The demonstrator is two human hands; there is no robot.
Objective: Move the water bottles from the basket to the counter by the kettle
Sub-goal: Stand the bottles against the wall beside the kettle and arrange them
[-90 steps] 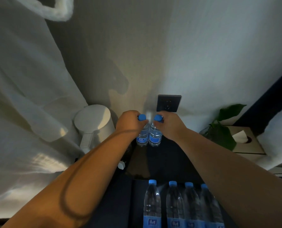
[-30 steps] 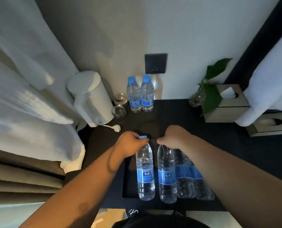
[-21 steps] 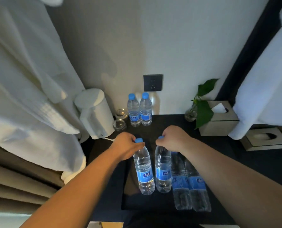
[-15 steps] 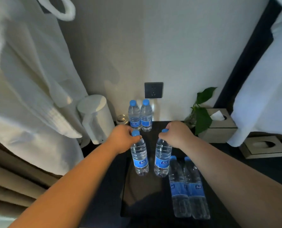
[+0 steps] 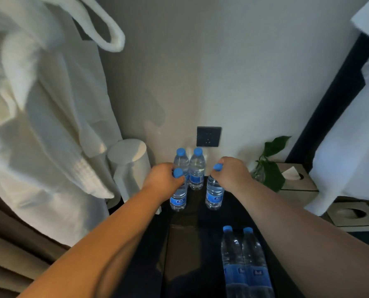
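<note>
Standing nearest, at five o'clock in the view, two waiting bottles (image 5: 233, 254) are left in the dark basket (image 5: 179, 265), touching, caps up. Their bases are cut off by the lower edge, and the basket's rim is hard to tell from the equally dark worktop (image 5: 193, 214).

Farther out, toward twelve o'clock, the left hand (image 5: 161, 179) curls round the cap and neck of the left bottle (image 5: 178, 201). The right hand (image 5: 233, 175) grips the cap end of the right bottle (image 5: 214, 196). Both bottles hang upright and apart. I cannot tell whether their bases touch the worktop or hover just above it.

Beyond them a finished pair (image 5: 197, 168) stands side by side against the wall, under the socket (image 5: 208, 136). The white kettle (image 5: 128, 155) is at nine o'clock from that pair, its lower part hidden behind the left wrist.

By my reading, two bottles are delivered, two are nearly set down, and two need fetching, so roughly half is done.
</note>
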